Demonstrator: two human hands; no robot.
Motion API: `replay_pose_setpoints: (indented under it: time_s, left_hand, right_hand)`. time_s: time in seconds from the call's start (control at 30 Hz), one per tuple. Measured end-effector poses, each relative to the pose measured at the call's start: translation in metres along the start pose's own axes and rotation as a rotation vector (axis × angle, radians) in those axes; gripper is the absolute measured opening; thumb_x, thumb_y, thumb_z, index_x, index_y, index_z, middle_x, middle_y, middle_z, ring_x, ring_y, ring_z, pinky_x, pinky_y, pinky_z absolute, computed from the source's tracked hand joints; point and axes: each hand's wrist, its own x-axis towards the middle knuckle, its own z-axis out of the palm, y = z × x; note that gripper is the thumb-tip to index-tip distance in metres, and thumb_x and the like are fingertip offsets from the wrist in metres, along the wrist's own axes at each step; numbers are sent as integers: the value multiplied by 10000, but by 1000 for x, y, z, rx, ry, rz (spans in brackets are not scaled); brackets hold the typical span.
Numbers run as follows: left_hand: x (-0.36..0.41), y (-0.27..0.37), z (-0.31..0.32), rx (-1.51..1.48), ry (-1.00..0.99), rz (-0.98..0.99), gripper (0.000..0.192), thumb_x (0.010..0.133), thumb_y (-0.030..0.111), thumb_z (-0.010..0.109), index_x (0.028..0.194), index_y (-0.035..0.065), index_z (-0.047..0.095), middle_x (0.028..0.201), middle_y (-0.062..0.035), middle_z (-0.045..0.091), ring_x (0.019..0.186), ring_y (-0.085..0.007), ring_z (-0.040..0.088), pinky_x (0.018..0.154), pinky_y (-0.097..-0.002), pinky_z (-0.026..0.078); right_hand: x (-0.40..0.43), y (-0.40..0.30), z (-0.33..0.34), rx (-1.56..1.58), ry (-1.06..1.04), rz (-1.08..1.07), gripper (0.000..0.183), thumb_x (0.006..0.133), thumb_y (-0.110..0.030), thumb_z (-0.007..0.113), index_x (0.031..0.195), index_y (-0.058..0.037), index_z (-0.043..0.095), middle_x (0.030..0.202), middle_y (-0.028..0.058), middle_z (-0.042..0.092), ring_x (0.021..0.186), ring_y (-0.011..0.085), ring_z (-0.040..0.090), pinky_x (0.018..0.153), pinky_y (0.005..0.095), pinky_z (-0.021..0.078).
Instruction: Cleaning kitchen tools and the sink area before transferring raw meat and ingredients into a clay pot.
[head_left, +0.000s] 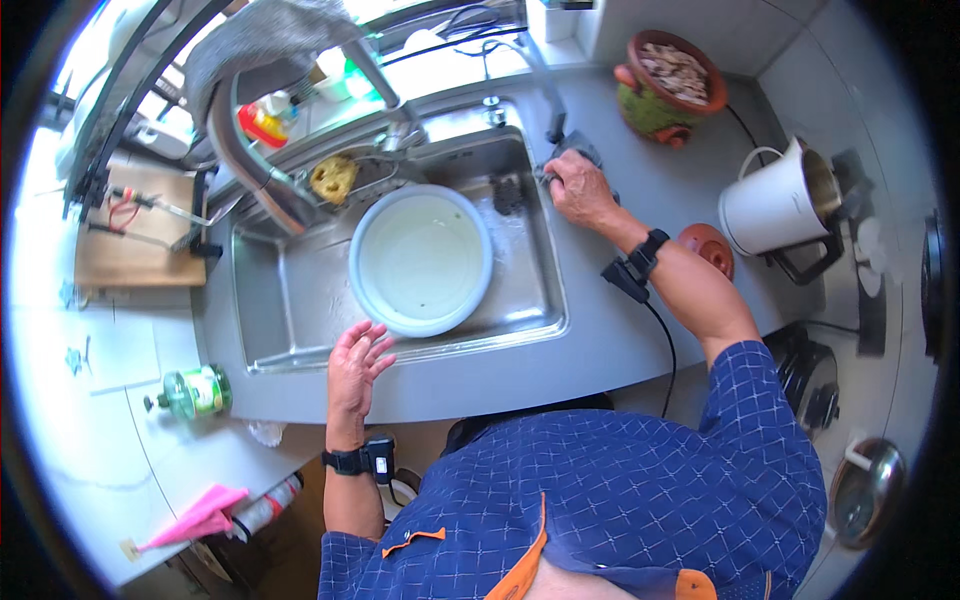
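My right hand (580, 189) grips a crumpled dark grey cloth (581, 148) on the grey countertop, just right of the sink's far right corner. Much of the cloth is hidden under the fingers. Over the front edge of the sink, my left hand (358, 367) is raised, fingers apart and holding nothing. Its fingertips are near the rim of a pale blue basin (478, 281). This round basin holds water with a few small specks in it and stands in the stainless steel sink (525, 277).
A curved faucet (255, 169) with a grey cloth (262, 37) over it arches above the sink's left side. A yellow sponge (334, 180) sits behind the basin. At right are a painted clay pot (660, 105), a white kettle (772, 202) and a brown clay object (706, 249). A green bottle (196, 392) stands left.
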Motion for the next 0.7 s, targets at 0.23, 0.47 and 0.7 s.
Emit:
replay_pose_setpoints:
  time_s: [0.23,0.47,0.7]
  left_hand:
    - [59,7,-1,-129,-345,230,574,1029,257,649,1502,18,425,1483,-173,519,1314,-244,573,1060,-433,523]
    - [81,40,-90,-349,-450,-74,385,1060,222,572,1364,-15,566,1265,-127,679,1170,-253,674,1061,-431,533]
    - [120,40,-202,-438,-313,-55,343,1090,167,510,1399,20,505,1323,-144,643,1202,-291,663,1070,-490,532]
  right_hand:
    - [-10,-155,91,1395,-752,445,278,961,-97,616,1235,-59,645,1036,24,667,940,136,658,822,313,564]
    - [12,-221,183,1230,-613,531,282,992,-107,593,1268,-65,635,1086,38,656,999,168,647,880,355,561]
    - [11,-148,267,457,-384,926,576,945,-355,652,1404,-26,537,1242,147,616,1141,295,598,968,517,504]
